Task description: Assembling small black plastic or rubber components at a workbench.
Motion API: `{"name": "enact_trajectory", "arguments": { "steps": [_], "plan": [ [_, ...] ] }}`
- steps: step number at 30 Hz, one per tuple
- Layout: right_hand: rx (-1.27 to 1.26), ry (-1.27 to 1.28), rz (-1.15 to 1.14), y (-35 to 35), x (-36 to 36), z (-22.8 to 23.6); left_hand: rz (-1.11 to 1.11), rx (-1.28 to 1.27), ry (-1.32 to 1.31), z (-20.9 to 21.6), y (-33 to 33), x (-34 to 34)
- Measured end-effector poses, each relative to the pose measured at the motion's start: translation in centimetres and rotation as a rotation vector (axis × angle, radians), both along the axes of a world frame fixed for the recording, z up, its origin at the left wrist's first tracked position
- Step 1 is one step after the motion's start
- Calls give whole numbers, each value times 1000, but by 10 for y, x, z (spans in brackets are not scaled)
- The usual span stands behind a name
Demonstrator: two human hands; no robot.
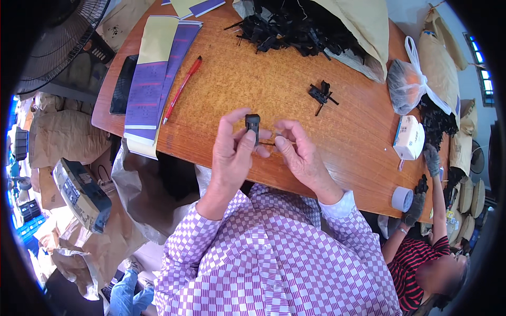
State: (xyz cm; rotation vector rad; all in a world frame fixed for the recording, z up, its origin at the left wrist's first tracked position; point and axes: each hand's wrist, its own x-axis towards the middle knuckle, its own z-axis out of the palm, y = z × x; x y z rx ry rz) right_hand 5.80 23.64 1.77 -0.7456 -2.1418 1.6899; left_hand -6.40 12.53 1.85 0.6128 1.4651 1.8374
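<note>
My left hand (232,152) is closed around a small black plastic part (252,124), thumb against its near face, above the table's near edge. From its lower side a thin black stem (267,144) reaches across to my right hand (303,160), whose thumb and forefinger pinch its end. Farther off to the right lies a single black plastic piece with thin arms (321,96). At the far side a heap of similar black plastic pieces (284,34) spills from the mouth of an open sack (363,31).
Left on the table (226,87) are a red pen (182,89), purple-and-yellow printed sheets (150,89) and a dark phone (123,84). To the right stand a white box (408,138), a tape roll (402,198) and a plastic bag (406,87). A co-worker's gloved hands (416,208) work at the right edge.
</note>
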Motion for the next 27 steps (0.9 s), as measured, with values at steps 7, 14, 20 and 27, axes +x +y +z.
{"name": "enact_trajectory", "arguments": {
  "steps": [7, 14, 20, 27],
  "plan": [
    [-406, 171, 38, 4, 18, 13, -162, 5, -377, 2, -7, 9],
    [-392, 386, -33, -3, 30, 10, -110, 79, -664, 4, -3, 13],
    [-478, 301, -27, 3, 24, 11, -250, 51, -566, 7, -5, 19],
    [-499, 202, 65, 10, 19, 4, -349, -68, -235, 9, -6, 19]
  ]
}}
